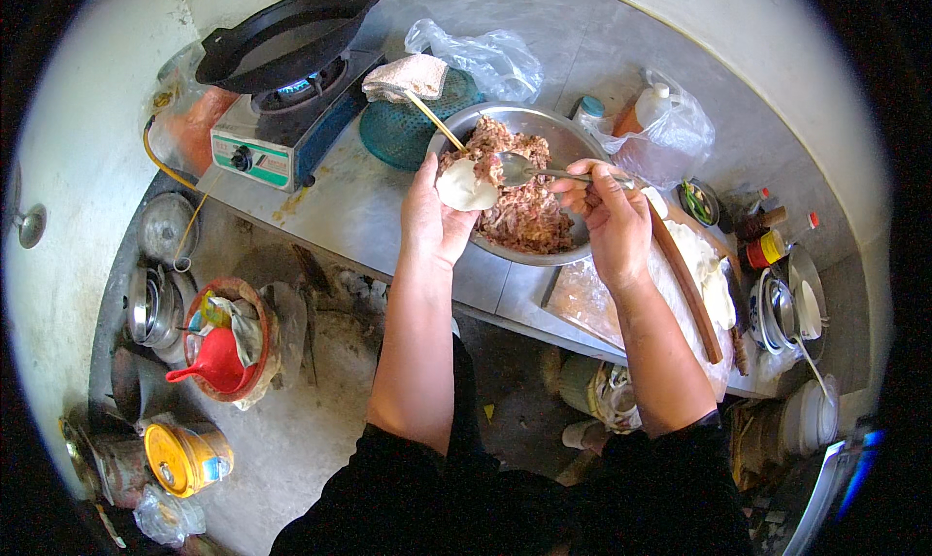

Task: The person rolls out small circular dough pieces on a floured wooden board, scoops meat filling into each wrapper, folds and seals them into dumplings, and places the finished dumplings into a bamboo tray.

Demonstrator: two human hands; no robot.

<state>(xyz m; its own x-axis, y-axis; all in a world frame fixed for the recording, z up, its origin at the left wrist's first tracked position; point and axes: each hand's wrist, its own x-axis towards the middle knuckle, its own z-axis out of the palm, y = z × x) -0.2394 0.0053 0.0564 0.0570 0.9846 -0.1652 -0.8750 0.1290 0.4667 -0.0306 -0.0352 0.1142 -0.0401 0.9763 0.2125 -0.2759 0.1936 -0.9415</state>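
My left hand holds a round dough wrapper over the near left rim of a steel bowl. In the bowl lies a heap of minced meat filling. My right hand grips the handle of a metal spoon; its bowl end is at the wrapper's upper right edge, beside a small lump of filling. A pair of wooden chopsticks leans over the bowl's far left rim, tips in the meat.
At the left a wok sits on a lit gas stove. A teal basket with a cloth stands behind the bowl. At the right lie a floured board, a wooden rolling pin, dough, bottles and stacked bowls.
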